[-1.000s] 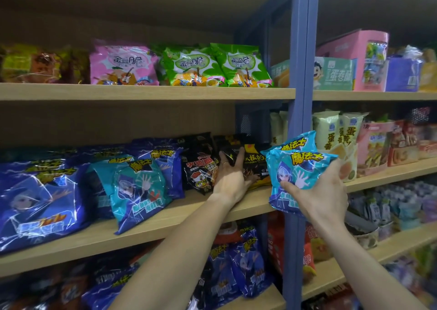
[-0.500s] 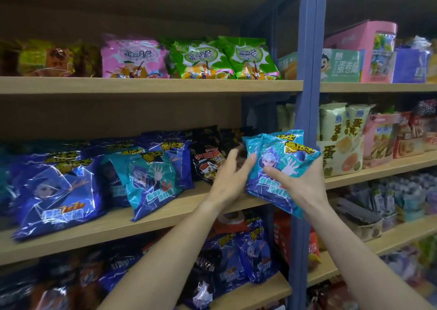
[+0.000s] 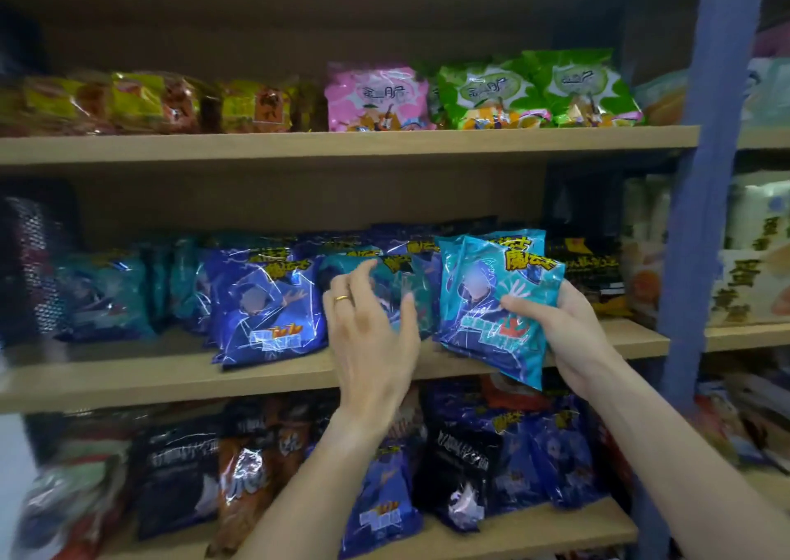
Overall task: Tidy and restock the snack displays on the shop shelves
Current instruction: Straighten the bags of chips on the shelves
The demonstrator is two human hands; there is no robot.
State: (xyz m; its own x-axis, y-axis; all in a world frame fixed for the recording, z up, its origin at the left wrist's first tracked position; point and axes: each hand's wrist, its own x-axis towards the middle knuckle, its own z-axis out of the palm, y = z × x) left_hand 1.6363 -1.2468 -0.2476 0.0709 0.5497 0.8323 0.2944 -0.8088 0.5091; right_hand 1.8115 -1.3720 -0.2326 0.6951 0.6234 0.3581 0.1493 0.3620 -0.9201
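- Gripping a small stack of teal snack packets (image 3: 491, 303), the right hand (image 3: 568, 337) has its thumb across the front and its fingers curled behind; two packets seem to be in the stack, though a third could be hidden.
- That stack leans over the front edge of the middle shelf (image 3: 171, 371), its lower corner hanging past the board.
- The left hand (image 3: 372, 337) hovers just beside the stack, fingers spread and relaxed, holding nothing; one gold ring (image 3: 342, 298) sits on a finger.
- Directly behind the left hand stands one teal packet (image 3: 410, 298) on the same shelf.
- To its left stands one dark blue packet (image 3: 265, 307), upright and tilted slightly; further teal and blue packs blur together beyond it, too smeared to count.
- On the top shelf (image 3: 342, 142) lie one pink bag (image 3: 376, 97) and two green bags (image 3: 538, 89), with several yellow-orange packs at the left.
- One blue upright post (image 3: 701, 174) bounds the bay at the right.
- Three shelf boards are in view, and the lowest carries black, orange and blue packs.
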